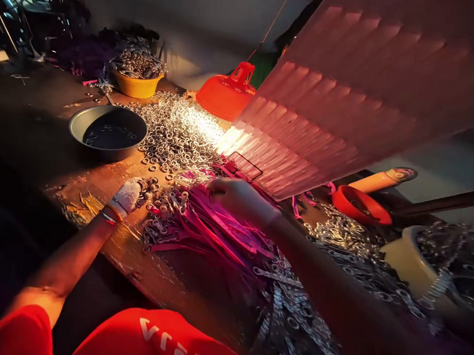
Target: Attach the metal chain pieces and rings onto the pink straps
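The left hand (pixel 125 198), in a pale glove, is curling its fingers by a few metal rings (pixel 149 184) at their tips; I cannot tell whether it is pinching any. The right hand (pixel 239 196) is reaching across from the other side, its fingers bending over the purple straps (pixel 221 222); whether they are pinching one, I cannot tell. The straps are lying in a bundle under the right hand and running back toward its forearm, with ring-tipped ends facing the left hand. Beyond both hands, a heap of loose rings (pixel 175 130) is spreading over the table (pixel 164 286). A metal bowl (pixel 76 126) is standing beyond the left hand, with a yellow tub (pixel 137 88) farther off. A red lamp (pixel 222 96) is hanging past the right hand, and a pinkish sheet (pixel 306 117) is slanting above that hand. To the right of the right hand, a red bowl (pixel 343 202) and a cream bucket (pixel 407 260) are standing.
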Tool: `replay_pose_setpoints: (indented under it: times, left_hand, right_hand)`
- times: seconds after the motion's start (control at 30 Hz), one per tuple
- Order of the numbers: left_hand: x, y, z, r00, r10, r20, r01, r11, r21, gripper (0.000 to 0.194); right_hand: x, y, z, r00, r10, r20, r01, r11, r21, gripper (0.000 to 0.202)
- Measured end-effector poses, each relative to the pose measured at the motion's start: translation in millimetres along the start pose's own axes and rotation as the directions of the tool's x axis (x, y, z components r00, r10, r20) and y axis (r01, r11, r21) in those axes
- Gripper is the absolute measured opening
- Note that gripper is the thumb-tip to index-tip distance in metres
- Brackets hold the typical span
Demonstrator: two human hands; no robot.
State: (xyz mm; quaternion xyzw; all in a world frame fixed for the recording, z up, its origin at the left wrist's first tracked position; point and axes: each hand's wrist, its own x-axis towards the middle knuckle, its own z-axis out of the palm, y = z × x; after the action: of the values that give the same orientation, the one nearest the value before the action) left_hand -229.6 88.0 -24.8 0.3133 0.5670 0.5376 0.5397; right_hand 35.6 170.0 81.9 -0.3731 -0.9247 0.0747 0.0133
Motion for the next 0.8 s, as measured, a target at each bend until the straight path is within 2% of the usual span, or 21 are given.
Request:
replay_pose_setpoints:
  times: [0.07, 0.1, 0.13, 0.2, 0.33, 0.43, 0.5, 0.53, 0.6, 0.67, 0.8]
  left_hand:
    - [-15, 2, 2.6, 0.999, -0.005, 0.040, 0.007, 0.999, -0.044, 0.022]
    - [-24, 3, 4.8, 0.998, -0.002, 0.059, 0.005, 0.998, -0.059, 0.021]
    - [-33, 5, 7.4, 0.997, 0.004, 0.075, 0.001, 0.997, -0.071, 0.020]
    - [-52, 10, 13.3, 0.994, 0.005, 0.113, 0.004, 0.997, -0.083, 0.019]
    - [-88, 18, 28.6, 0.964, -0.075, 0.256, 0.099, 0.992, -0.081, 0.025]
    - [-107, 15, 45.3, 0.913, -0.168, 0.371, 0.207, 0.976, -0.067, 0.033]
    - [-115, 7, 58.0, 0.895, -0.222, 0.386, 0.247, 0.969, -0.016, 0.035]
    - [-119, 2, 64.2, 0.887, -0.246, 0.392, 0.256, 0.966, 0.026, 0.036]
    - [-124, -8, 75.0, 0.864, -0.280, 0.418, 0.251, 0.960, 0.123, 0.036]
    - [-130, -15, 82.9, 0.845, -0.288, 0.451, 0.217, 0.955, 0.202, 0.039]
    - [-143, -16, 93.2, 0.809, -0.250, 0.532, 0.069, 0.939, 0.336, 0.040]
  right_hand:
    - [30, -7, -22, 0.973, -0.004, -0.231, 0.018, 0.998, 0.056, 0.031]
    - [42, -14, -28, 0.952, -0.007, -0.305, 0.030, 0.997, 0.071, 0.033]
    - [48, -24, -30, 0.940, 0.002, -0.340, 0.025, 0.997, 0.075, 0.034]
    - [46, -44, -21, 0.945, -0.001, -0.328, 0.029, 0.996, 0.081, 0.031]
    - [-3, -73, 21, 0.954, -0.042, -0.298, 0.105, 0.974, 0.199, 0.026]
    - [-46, -76, 48, 0.945, -0.144, -0.293, 0.246, 0.904, 0.349, 0.034]
    - [-70, -74, 61, 0.937, -0.197, -0.290, 0.317, 0.829, 0.461, 0.032]
    - [-81, -72, 67, 0.938, -0.177, -0.300, 0.312, 0.807, 0.501, 0.030]
    - [-103, -72, 78, 0.946, -0.070, -0.316, 0.234, 0.824, 0.517, 0.025]
    - [-123, -74, 85, 0.952, 0.049, -0.303, 0.095, 0.890, 0.445, 0.023]
    - [-157, -79, 83, 0.971, 0.179, -0.160, -0.143, 0.966, 0.213, 0.023]
